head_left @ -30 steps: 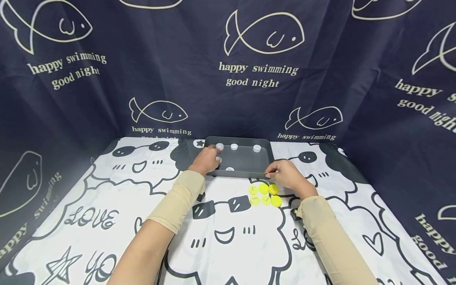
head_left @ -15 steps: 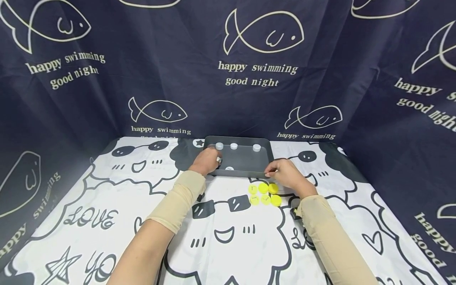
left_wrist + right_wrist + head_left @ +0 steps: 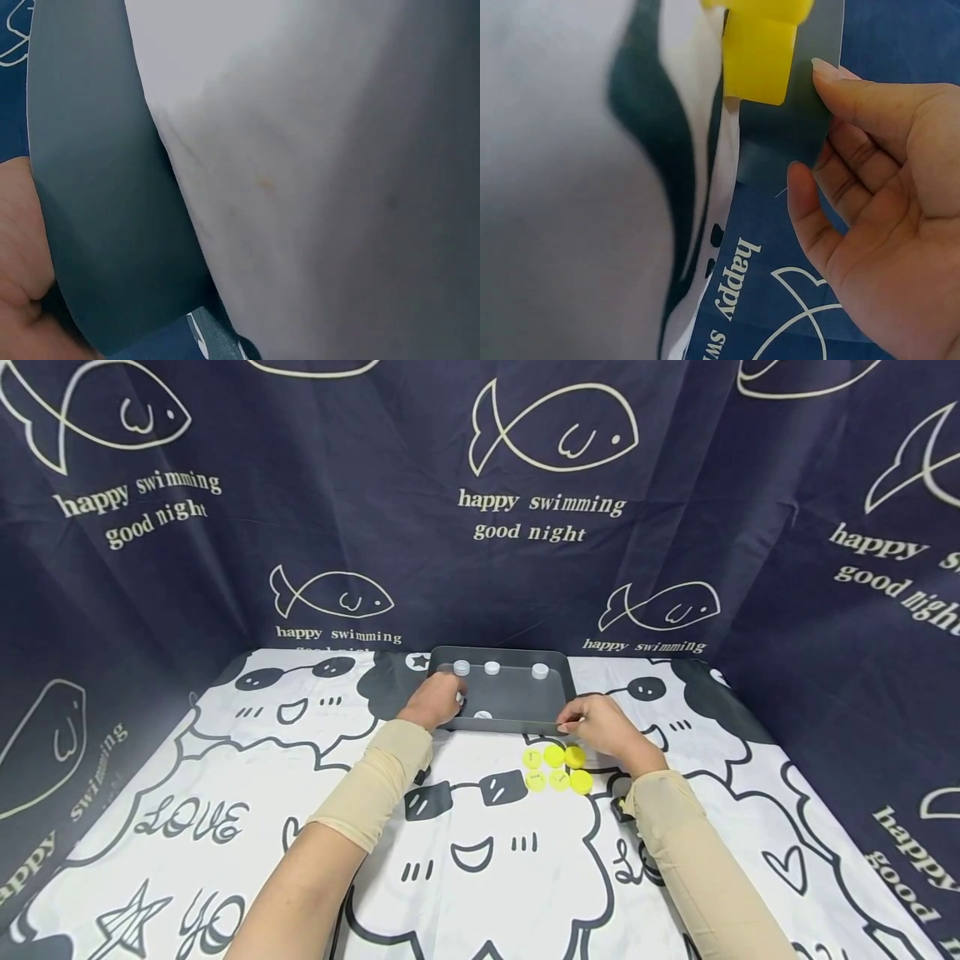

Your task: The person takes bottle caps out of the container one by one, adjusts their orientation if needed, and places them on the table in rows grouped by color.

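A dark grey rectangular tray (image 3: 517,695) stands at the table's far edge. My left hand (image 3: 437,700) reaches over its left side, fingertips down inside, pinching a small white round piece (image 3: 460,697) mostly covered by the fingers. In the left wrist view, part of that hand (image 3: 22,262) shows behind the tray wall (image 3: 112,187). At the near right corner my right hand (image 3: 603,722) grips the tray rim. The right wrist view has the thumb (image 3: 855,94) against the wall, other fingers curled behind. White pieces (image 3: 492,668) line the tray's back, and another (image 3: 483,716) lies near the front wall.
Several round yellow pieces (image 3: 555,768), some with small dark marks, lie in two rows before the tray, close to the right hand. A patterned white cloth (image 3: 480,893) covers the table. Dark blue fabric (image 3: 420,527) hangs behind and at both sides.
The left fingertips have closed around the white piece at the tray's left and tilted it; it is now more hidden by them. My right hand stays at the tray corner.
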`<state>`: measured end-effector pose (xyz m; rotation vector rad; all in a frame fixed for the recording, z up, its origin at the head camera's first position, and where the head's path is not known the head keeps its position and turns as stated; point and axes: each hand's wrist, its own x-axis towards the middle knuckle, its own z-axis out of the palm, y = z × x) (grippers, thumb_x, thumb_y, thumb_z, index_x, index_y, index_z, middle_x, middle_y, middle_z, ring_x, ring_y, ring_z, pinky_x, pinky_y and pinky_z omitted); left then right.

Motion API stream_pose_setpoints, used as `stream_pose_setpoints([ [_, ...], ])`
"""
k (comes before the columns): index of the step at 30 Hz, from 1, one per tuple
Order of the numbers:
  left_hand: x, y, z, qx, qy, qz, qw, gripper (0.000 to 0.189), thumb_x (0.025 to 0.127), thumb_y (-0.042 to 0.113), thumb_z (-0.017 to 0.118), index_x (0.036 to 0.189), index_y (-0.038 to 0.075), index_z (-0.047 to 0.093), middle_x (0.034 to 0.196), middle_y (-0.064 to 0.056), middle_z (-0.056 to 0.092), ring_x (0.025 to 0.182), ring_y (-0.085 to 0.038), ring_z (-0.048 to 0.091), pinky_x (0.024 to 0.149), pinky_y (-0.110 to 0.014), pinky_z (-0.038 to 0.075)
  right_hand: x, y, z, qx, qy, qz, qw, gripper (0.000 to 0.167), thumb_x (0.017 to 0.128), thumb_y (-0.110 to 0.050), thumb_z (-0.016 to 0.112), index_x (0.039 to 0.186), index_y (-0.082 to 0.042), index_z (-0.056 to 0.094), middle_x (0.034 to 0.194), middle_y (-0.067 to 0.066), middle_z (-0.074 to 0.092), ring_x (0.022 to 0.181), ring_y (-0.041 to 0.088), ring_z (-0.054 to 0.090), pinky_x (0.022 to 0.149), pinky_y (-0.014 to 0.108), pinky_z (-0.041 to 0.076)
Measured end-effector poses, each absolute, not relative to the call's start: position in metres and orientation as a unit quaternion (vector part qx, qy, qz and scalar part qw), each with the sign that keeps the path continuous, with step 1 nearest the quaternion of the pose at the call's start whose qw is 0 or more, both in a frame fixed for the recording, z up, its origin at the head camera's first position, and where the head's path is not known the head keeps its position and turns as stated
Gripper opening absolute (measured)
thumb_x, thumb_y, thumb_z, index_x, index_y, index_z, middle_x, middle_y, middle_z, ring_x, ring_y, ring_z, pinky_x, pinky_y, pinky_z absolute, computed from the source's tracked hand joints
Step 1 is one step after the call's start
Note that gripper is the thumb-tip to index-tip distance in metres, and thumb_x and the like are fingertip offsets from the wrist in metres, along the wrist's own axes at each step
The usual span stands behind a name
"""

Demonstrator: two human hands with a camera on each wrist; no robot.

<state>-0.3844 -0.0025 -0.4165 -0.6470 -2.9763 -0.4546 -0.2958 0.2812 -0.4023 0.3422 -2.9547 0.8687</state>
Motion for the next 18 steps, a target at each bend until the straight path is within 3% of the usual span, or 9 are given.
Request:
stream_pose_setpoints([
  [13,-0.3830,-0.0032,-0.4162,-0.227,-0.959,-0.165,0.036,0.034,0.086,-0.004,0.062,0.116,0.008,0.074,0.123,-0.010,0.068,0.117,-0.024,0.062,0.100,-0.038,0.049,-0.2970,0.2825,-0.4024,0.107,-0.954,0.278,0.021,0.008,0.090,-0.007,0.072,0.088,-0.011,0.077,0.086,0.001,0.071,0.082,0.019,0.063,0.077,0.037,0.055],
  [18,-0.3844,-0.0070,-0.4166,-0.249,-0.953,-0.162,0.060,0.036,0.084,-0.007,0.063,0.116,0.006,0.074,0.120,-0.014,0.067,0.116,-0.028,0.061,0.102,-0.038,0.048,-0.2978,0.2822,-0.4042,0.109,-0.955,0.276,0.025,0.007,0.090,-0.006,0.072,0.088,-0.011,0.077,0.085,0.000,0.071,0.081,0.019,0.062,0.076,0.037,0.055],
])
